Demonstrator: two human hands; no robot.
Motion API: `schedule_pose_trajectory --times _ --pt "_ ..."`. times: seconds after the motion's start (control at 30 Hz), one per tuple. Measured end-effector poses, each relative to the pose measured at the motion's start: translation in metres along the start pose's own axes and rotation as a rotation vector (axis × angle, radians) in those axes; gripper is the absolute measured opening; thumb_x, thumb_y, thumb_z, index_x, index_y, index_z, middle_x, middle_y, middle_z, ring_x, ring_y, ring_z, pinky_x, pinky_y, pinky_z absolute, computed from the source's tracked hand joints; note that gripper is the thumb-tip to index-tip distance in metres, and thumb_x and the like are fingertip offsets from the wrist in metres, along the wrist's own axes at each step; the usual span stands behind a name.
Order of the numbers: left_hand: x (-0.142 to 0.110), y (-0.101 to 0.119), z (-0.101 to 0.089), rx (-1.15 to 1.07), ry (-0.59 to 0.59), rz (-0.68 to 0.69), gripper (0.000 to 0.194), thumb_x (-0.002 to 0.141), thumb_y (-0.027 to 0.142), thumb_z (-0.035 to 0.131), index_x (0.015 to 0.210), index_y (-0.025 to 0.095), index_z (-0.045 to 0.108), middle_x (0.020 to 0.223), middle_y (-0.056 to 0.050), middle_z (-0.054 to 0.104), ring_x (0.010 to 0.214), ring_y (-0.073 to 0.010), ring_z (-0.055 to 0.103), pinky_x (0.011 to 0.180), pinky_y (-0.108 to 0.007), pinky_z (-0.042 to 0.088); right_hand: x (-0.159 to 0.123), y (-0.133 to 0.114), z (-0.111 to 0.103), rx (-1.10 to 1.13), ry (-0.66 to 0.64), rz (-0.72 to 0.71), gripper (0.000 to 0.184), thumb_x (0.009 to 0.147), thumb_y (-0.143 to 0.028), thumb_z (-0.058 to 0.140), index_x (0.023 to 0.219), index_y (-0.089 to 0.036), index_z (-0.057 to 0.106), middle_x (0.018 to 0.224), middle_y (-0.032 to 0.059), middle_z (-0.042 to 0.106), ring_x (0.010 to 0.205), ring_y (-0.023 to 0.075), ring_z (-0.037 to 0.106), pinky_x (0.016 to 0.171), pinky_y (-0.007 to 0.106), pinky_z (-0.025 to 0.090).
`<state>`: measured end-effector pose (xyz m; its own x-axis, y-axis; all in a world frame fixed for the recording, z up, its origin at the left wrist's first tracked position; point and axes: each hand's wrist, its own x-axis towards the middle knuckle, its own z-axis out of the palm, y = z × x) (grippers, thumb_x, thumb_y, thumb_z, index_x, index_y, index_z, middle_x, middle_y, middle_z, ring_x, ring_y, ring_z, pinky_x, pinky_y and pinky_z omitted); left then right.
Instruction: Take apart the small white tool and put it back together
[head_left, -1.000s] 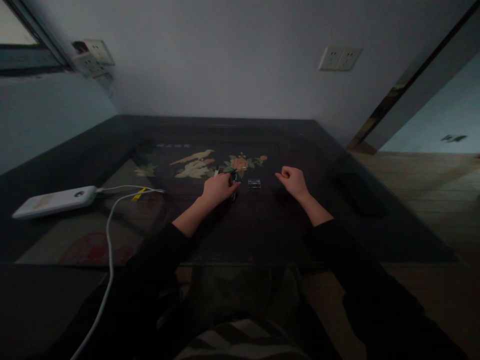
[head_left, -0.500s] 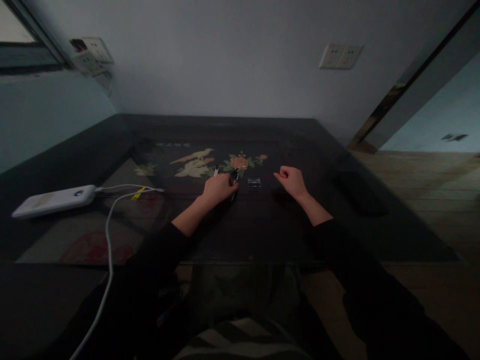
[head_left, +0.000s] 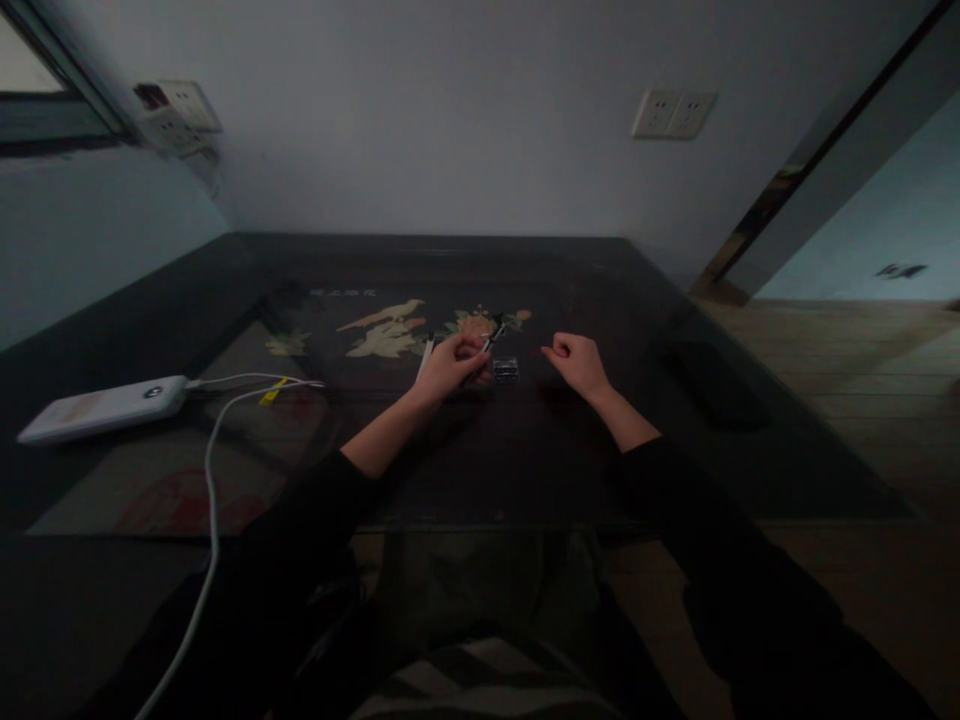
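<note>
My left hand [head_left: 450, 365] is closed in a pinch around a slim black-and-silver tool [head_left: 495, 332]. One end of the tool points up and away from the fingers; its exact kind is too dark to tell. Just right of those fingers, a small clear case [head_left: 505, 370] lies on the dark tabletop [head_left: 480, 460]. Behind the left hand, a thin pale stick-like thing [head_left: 428, 350] shows in part. To the right of the case, my right hand [head_left: 579, 362] is held in a loose fist, thumb side inward; whatever its fingers may hold is hidden.
A white power bank [head_left: 105, 408] rests at the left, with a white cable [head_left: 212, 480] running off the front edge and a yellow tag [head_left: 271, 391] on it. A dark flat object [head_left: 716, 385] lies at the right. Wall sockets [head_left: 673, 114] are above the table.
My left hand has turned and shifted slightly right, raising the slim tool so it now tilts up toward the right, near the clear case. My right hand stays almost still.
</note>
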<state>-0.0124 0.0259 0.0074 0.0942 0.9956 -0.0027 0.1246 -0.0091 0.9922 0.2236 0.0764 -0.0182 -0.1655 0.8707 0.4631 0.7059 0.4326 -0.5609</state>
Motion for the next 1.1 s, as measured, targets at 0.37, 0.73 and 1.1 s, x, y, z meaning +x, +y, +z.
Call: schedule_pose_trajectory --times 0.37,0.73,1.1 --pt "-0.002 -0.005 0.002 0.141 -0.016 0.033 0.023 0.087 0.025 0.059 0.11 0.02 0.055 0.075 0.003 0.057 0.05 -0.005 0.044 0.046 -0.018 0.033 -0.001 -0.004 -0.001 -0.008 -0.016 -0.016 0.04 0.078 -0.025 0.06 0.056 -0.022 0.027 0.053 -0.0044 0.036 0.054 0.0117 0.031 0.057 0.028 0.023" --pt "-0.014 -0.001 0.002 0.601 0.026 0.411 0.044 0.09 0.018 0.053 0.133 0.022 0.053 0.091 -0.001 0.067 0.076 -0.0122 0.06 0.074 -0.022 0.045 -0.006 -0.032 0.01 0.662 -0.136 0.13 0.042 0.079 -0.063 0.061 0.086 -0.022 0.055 0.06 -0.0041 0.05 0.049 0.0116 0.044 0.048 0.026 0.036" --pt "-0.017 -0.001 0.001 0.656 0.009 0.584 0.041 0.094 0.018 0.049 0.135 0.02 0.053 0.133 -0.009 0.062 0.123 -0.0189 0.057 0.107 -0.034 0.042 -0.014 -0.045 0.01 0.93 -0.267 0.169 0.051 0.071 -0.06 0.073 0.104 -0.022 0.062 0.079 0.0006 0.064 0.057 0.0111 0.056 0.051 0.024 0.046"
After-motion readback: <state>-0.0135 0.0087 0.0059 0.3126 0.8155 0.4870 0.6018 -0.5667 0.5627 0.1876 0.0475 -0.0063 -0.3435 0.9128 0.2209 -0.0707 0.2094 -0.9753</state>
